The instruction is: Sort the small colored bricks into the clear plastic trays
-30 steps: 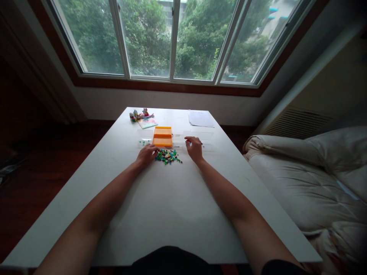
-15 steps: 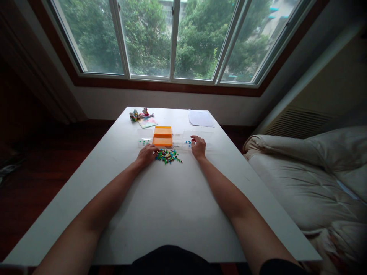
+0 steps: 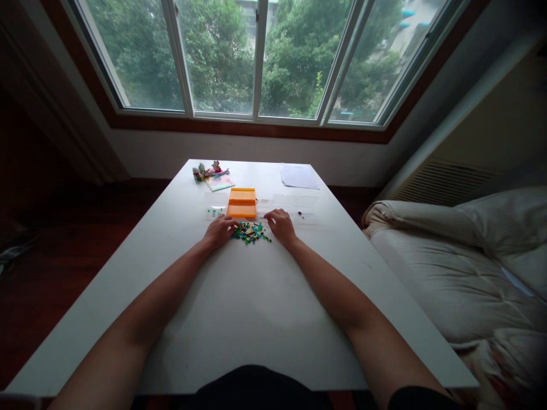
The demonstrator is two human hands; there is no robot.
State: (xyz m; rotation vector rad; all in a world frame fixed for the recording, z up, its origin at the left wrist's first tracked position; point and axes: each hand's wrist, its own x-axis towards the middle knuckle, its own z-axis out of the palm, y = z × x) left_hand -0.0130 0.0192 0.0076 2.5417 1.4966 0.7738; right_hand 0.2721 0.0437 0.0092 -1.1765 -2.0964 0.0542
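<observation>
A small pile of coloured beads (image 3: 250, 232) lies on the white table (image 3: 239, 307). My left hand (image 3: 219, 229) rests at the pile's left edge, fingers curled onto the beads. My right hand (image 3: 278, 224) sits at the pile's right edge, fingers bent down toward the beads; what they pinch is too small to see. Behind the pile stands an orange box (image 3: 242, 203), flanked by clear plastic trays, one on the left (image 3: 215, 206) and one on the right (image 3: 299, 206), each with a few beads inside.
At the table's far end lie a small toy figure set (image 3: 210, 170), a colourful card (image 3: 219, 183) and a sheet of paper (image 3: 298, 176). A white padded bed or sofa (image 3: 470, 256) stands right of the table. Windows fill the wall ahead.
My right hand has drawn back from the right clear tray and moved left to the bead pile's edge. My left hand has stayed put.
</observation>
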